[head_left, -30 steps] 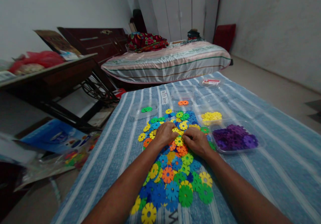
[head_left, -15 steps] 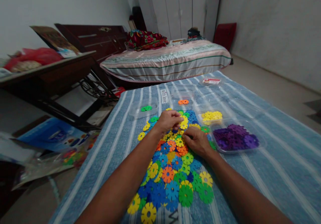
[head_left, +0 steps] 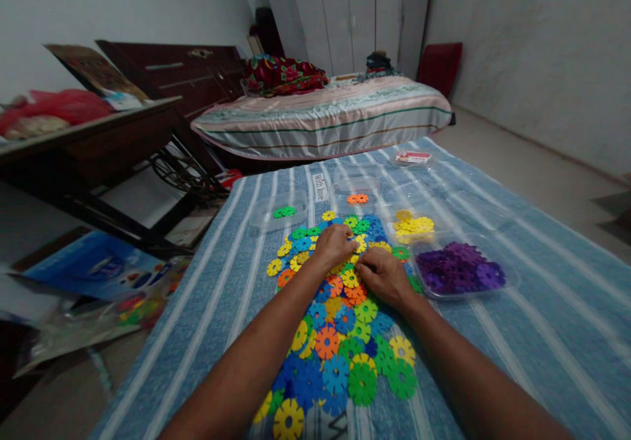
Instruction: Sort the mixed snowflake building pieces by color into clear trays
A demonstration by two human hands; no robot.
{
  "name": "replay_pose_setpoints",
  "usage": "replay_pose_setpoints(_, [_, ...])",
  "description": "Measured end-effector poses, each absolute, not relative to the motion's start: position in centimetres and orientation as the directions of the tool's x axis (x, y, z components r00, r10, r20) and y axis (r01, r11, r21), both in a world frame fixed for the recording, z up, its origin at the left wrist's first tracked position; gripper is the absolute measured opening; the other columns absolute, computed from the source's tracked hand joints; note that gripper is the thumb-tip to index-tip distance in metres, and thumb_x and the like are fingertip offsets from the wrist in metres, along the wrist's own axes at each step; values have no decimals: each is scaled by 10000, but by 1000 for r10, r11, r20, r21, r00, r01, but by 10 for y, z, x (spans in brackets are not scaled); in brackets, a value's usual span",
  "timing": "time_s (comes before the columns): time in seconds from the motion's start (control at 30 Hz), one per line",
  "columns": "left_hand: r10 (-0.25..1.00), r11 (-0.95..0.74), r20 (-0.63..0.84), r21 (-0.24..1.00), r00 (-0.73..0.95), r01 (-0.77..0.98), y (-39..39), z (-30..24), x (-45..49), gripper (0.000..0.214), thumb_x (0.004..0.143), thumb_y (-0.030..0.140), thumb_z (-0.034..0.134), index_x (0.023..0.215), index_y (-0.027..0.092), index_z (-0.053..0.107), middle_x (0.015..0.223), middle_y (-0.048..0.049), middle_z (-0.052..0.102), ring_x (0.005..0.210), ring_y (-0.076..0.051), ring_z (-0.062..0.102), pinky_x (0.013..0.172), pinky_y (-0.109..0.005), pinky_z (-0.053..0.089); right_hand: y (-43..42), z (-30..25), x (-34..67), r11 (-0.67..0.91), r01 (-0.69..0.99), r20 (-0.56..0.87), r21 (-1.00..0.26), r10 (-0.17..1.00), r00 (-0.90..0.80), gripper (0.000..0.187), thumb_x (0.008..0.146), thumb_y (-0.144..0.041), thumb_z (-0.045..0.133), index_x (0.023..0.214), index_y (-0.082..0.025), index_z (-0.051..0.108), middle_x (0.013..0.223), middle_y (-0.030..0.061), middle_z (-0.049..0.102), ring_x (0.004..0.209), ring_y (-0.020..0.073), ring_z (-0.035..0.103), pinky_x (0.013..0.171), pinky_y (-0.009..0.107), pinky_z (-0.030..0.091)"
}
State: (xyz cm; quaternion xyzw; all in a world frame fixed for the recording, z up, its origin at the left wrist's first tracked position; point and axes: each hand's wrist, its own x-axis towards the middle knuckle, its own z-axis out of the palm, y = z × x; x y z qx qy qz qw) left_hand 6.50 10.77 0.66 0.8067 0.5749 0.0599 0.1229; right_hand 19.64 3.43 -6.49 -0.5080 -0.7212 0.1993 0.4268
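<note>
A heap of notched plastic snowflake building discs (head_left: 336, 374), blue, green, yellow and orange, spreads over the striped cloth. Over its far part is my left hand (head_left: 336, 245), fingers bent together and fingertips beside a yellow disc (head_left: 361, 243); what they pinch, if anything, is hidden. Just right of it, my right hand (head_left: 385, 275) rests curled on the heap's edge, with thumb and forefinger close together near yellow discs. Whether it grips one I cannot make out. Right of the hands are a clear tub of yellow discs (head_left: 414, 228) and a tub of purple discs (head_left: 461, 270).
Beyond the heap stand a clear tub with green discs (head_left: 284, 212) and another with orange discs (head_left: 357, 198). A small container with a red-and-white card (head_left: 413, 157) lies farther back. A bed (head_left: 325, 121) is behind the table; a sewing-machine table (head_left: 93, 124) stands left.
A yellow disc now shows raised at the back of the yellow tub. My left hand has moved slightly lower over the heap; my right hand has hardly moved.
</note>
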Motion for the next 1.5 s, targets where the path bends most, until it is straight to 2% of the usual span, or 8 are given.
replay_pose_setpoints(0.17, [930, -353, -72, 107, 361, 930, 106, 1, 68, 335, 740, 378, 656, 1012, 195, 722, 1019, -77, 694, 988, -234, 637, 811, -281, 485, 33, -63, 196, 406, 574, 419, -711, 900, -118, 182, 819, -169, 549, 647, -199, 600, 690, 6, 569, 705, 152, 514, 647, 268, 350])
replay_pose_setpoints(0.4, [923, -369, -84, 81, 376, 926, 102, 1, 69, 369, 779, 349, 644, 1119, 213, 690, 1095, -67, 689, 1056, -219, 627, 890, -268, 473, 33, -63, 196, 418, 560, 429, -715, 895, -121, 179, 820, -172, 547, 649, -199, 594, 692, 6, 574, 708, 153, 519, 657, 271, 352])
replay_pose_setpoints(0.67, [932, -350, -84, 58, 354, 935, 101, 2, 60, 266, 841, 340, 536, 958, 180, 714, 1005, -106, 725, 977, -259, 665, 796, -310, 486, 33, -63, 197, 394, 568, 398, -723, 909, -124, 180, 829, -175, 558, 654, -197, 591, 696, 5, 567, 720, 155, 517, 669, 272, 356])
replay_pose_setpoints(0.87, [932, -354, -21, 157, 361, 922, 102, 4, 50, 287, 854, 316, 533, 1073, 227, 695, 988, -62, 739, 956, -226, 670, 790, -278, 469, 34, -64, 197, 402, 567, 404, -719, 905, -129, 181, 827, -170, 550, 655, -201, 594, 705, 6, 578, 717, 154, 518, 675, 274, 365])
replay_pose_setpoints(1.03, [945, -322, -15, 148, 328, 935, 101, 7, 46, 298, 867, 335, 510, 1094, 228, 671, 938, -58, 737, 906, -224, 673, 743, -271, 463, 33, -62, 198, 401, 571, 395, -717, 908, -141, 182, 823, -173, 542, 649, -196, 593, 707, 9, 579, 717, 154, 519, 670, 274, 360])
replay_pose_setpoints(1.27, [953, -298, -32, 62, 301, 953, 99, 22, 47, 217, 840, 280, 493, 839, 187, 689, 902, -81, 716, 891, -230, 661, 718, -284, 464, 33, -63, 197, 394, 556, 394, -732, 910, -126, 167, 821, -177, 560, 660, -196, 605, 719, 11, 590, 730, 155, 524, 685, 276, 365])
replay_pose_setpoints(1.37, [964, -250, -35, 199, 262, 947, 101, 30, 55, 170, 800, 243, 542, 711, 169, 667, 760, -56, 693, 808, -210, 658, 686, -270, 467, 33, -63, 197, 396, 560, 396, -727, 909, -128, 170, 821, -181, 557, 660, -201, 606, 717, 10, 592, 730, 157, 525, 688, 279, 368])
replay_pose_setpoints(1.5, [968, -132, -52, 724, 244, 677, 100, 44, 81, 107, 777, 229, 598, 743, 138, 645, 640, -5, 634, 644, -146, 640, 589, -225, 474, 33, -64, 198, 397, 560, 398, -727, 908, -128, 173, 823, -187, 551, 660, -200, 608, 713, 9, 586, 734, 159, 528, 686, 278, 376])
